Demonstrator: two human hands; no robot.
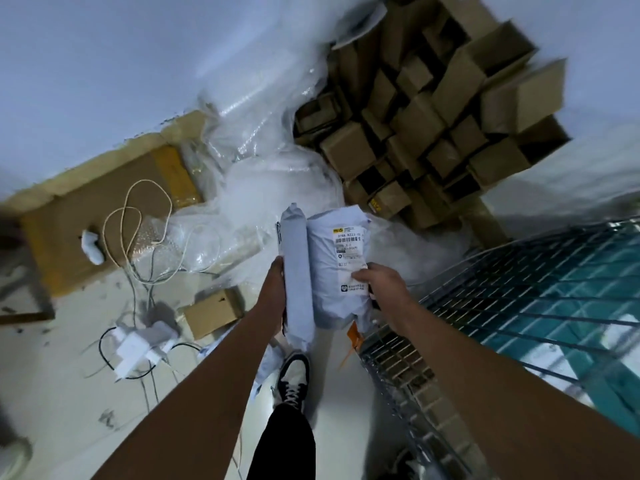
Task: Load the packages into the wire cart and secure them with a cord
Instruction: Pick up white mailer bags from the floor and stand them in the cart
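Two grey plastic mailer packages are held up in front of me. The long rolled package point(297, 271) rests against my left hand point(273, 289), which holds it from the left side. The wider package point(341, 258) carries a white label with a barcode, and my right hand point(384, 289) grips its lower right edge with the thumb on the label. The wire cart point(485, 306) stands at the right, just beside my right forearm. A pale cord point(138, 216) lies looped on flat cardboard at the left.
Stacked open cardboard boxes point(433, 116) fill the upper right. Clear bubble wrap and plastic film point(263, 161) are heaped in the middle. A small cardboard box point(211, 310), a white charger point(135, 348) with cables and my shoe point(294, 375) are on the floor.
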